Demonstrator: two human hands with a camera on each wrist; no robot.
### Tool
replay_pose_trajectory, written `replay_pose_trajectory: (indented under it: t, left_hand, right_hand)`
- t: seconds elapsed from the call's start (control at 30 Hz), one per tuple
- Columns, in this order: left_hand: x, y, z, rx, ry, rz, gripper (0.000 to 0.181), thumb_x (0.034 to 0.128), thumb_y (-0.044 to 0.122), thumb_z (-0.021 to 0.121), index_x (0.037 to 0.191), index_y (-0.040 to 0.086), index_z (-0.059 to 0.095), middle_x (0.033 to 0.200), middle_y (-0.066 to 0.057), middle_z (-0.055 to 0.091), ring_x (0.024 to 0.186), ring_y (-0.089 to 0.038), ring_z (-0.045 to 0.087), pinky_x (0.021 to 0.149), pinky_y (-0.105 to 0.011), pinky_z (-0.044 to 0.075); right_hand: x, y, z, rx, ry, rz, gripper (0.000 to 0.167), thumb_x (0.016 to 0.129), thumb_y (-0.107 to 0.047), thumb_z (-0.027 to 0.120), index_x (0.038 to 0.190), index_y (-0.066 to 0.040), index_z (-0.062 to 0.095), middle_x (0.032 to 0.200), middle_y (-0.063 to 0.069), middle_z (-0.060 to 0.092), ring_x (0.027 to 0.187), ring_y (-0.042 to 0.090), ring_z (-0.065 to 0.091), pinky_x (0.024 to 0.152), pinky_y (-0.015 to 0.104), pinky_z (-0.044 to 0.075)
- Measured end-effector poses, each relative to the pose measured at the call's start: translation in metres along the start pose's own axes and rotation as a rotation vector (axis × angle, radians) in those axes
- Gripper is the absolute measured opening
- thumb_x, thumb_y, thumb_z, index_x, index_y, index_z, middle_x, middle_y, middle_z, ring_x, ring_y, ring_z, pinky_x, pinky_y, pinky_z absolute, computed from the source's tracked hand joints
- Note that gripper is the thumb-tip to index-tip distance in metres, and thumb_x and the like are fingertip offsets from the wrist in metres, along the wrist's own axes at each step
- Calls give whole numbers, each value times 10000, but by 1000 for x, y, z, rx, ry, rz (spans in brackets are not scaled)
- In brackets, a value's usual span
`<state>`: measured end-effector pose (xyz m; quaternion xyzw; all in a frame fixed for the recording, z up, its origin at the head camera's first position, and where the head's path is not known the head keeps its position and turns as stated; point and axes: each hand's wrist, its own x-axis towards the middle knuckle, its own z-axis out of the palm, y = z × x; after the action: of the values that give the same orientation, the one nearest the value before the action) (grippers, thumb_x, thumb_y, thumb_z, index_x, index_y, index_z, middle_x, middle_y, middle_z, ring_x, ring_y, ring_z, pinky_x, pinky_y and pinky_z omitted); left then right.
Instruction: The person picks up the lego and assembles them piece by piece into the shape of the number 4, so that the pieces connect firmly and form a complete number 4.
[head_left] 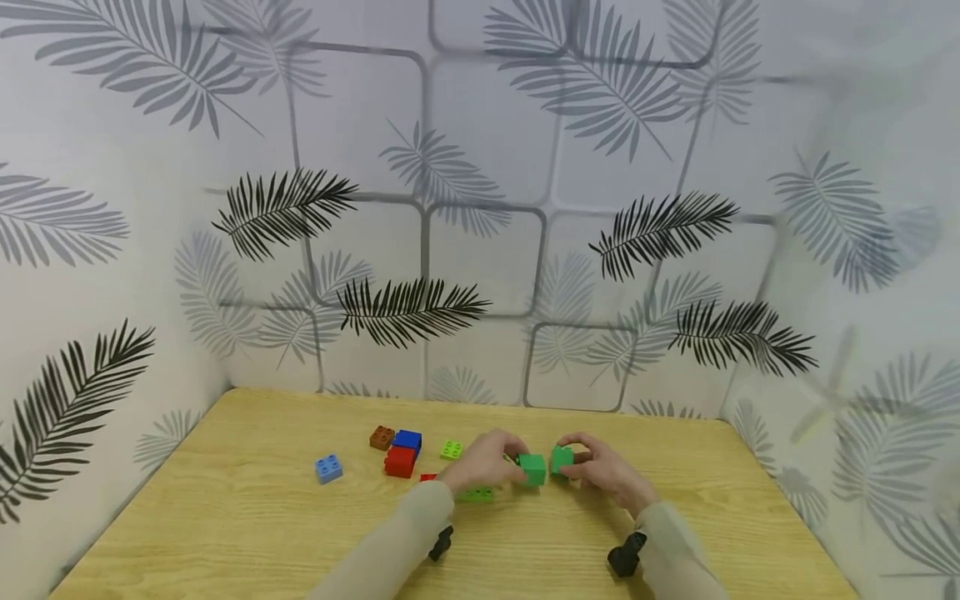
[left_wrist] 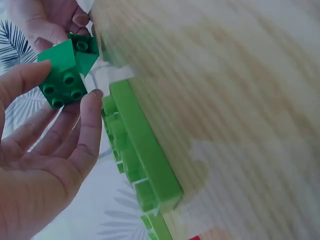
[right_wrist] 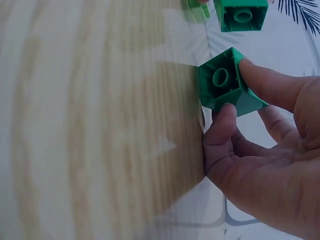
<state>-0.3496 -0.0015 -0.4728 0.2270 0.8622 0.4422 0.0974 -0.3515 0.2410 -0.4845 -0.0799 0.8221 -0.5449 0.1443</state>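
My left hand (head_left: 491, 461) pinches a dark green toy building brick (left_wrist: 62, 75) between thumb and fingers, its four-sided stud face turned toward the palm in the left wrist view. My right hand (head_left: 609, 477) grips a second dark green brick (right_wrist: 225, 80), whose hollow underside with a round tube shows in the right wrist view. The two bricks are close together but apart, just above the wooden table. A long light green brick (left_wrist: 145, 145) lies on the table beside the left hand, partly hidden under that hand in the head view.
On the wooden table (head_left: 247, 533), left of my hands, are a light blue brick (head_left: 328, 468), a brown brick (head_left: 382, 437), a dark blue brick (head_left: 408, 442), a red brick (head_left: 400, 462) and a small lime brick (head_left: 451, 450). Leaf-patterned walls (head_left: 480, 250) stand behind and beside the table.
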Motion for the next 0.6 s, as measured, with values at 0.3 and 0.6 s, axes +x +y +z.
replay_pose_trajectory:
  t: [0.3,0.6]
  left_hand:
    - [1,-4,-8,-156,98,-32,298,837,122,751,1130,120,696,1015,-51,637,807,-214,638,694,-371,556]
    - [-1,-4,-10,-228,121,-35,265,853,125,746,1109,172,695,1076,-12,648,959,-182,589,777,-366,507]
  right_hand:
    - [0,-1,16,21,-12,-58,364,888,-20,673,1218,-49,522,1170,189,587,853,211,573,676,319,475]
    - [-7,-5,28,-73,27,-52,512,809,-14,750,1272,-70,539,1232,182,570,1022,254,574,787,332,486]
